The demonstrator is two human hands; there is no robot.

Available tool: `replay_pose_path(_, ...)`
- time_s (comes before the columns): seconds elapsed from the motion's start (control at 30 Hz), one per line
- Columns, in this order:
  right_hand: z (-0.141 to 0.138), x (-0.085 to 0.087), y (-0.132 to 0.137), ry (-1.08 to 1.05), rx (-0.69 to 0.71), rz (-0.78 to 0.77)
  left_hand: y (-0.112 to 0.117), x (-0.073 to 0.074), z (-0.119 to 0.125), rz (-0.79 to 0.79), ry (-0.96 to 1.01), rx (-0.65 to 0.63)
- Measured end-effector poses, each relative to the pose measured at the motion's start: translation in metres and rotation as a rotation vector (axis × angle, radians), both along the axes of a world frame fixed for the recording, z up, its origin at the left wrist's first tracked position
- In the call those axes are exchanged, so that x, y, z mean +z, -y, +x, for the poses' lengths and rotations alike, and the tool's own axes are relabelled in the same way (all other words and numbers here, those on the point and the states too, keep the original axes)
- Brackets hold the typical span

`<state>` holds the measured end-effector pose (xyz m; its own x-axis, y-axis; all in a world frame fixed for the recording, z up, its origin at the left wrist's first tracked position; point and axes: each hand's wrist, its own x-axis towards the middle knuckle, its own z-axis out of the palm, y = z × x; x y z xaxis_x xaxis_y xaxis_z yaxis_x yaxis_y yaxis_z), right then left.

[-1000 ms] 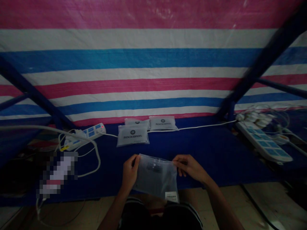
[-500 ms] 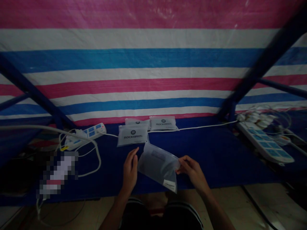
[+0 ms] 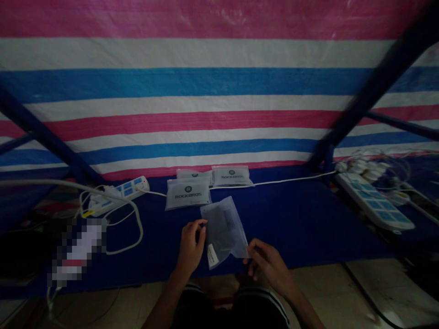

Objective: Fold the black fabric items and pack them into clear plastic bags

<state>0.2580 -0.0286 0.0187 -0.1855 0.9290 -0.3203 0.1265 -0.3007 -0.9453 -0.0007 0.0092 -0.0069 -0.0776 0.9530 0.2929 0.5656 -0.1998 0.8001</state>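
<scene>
Catalogue, head view, one item in hand: a frosted clear zip bag (image 3: 224, 230), tilted, its white label (image 3: 212, 256) toward the lower left, lying over the near part of a blue cloth-covered table (image 3: 302, 233). A dark printed patch shows through the film; any contents are too dim to tell.

The left hand (image 3: 190, 251) is half-curled, thumb and fingertips (image 3: 202, 224) at the bag's left edge; whether it grips is unclear. The right hand (image 3: 269, 265) is loosely open at the bag's 4 o'clock corner, touching or nearly so; its hold cannot be told.

At 11 o'clock, just beside the bag, lie three sealed ROCKBROS pouches (image 3: 188, 193), contents hidden. Open cloth runs from 1 to 3 o'clock toward a power strip (image 3: 373, 205); another power strip (image 3: 116, 194) sits at 10 o'clock. The table's near edge passes under the hands, above a tiled floor (image 3: 325, 288).
</scene>
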Motion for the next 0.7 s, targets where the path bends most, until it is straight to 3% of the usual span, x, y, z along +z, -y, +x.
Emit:
replay_pose_path(0.13, 0.004, 0.005, -0.005, 0.277, 0.080, 0.144, 0.000, 0.003, 0.001, 0.016, -0.028, 0.003)
replay_pose_path(0.27, 0.013, 0.011, -0.015, 0.442, -0.067, 0.278, -0.001, 0.003, 0.001, 0.032, -0.051, -0.019)
replay_pose_path(0.43, 0.018, 0.013, -0.033, 0.409, -0.217, 0.320, -0.002, 0.001, 0.002, 0.052, -0.101, -0.035)
replay_pose_path(0.7, 0.006, 0.001, -0.065, 0.271, -0.037, 0.286, -0.001, -0.003, 0.003, 0.078, -0.182, -0.028)
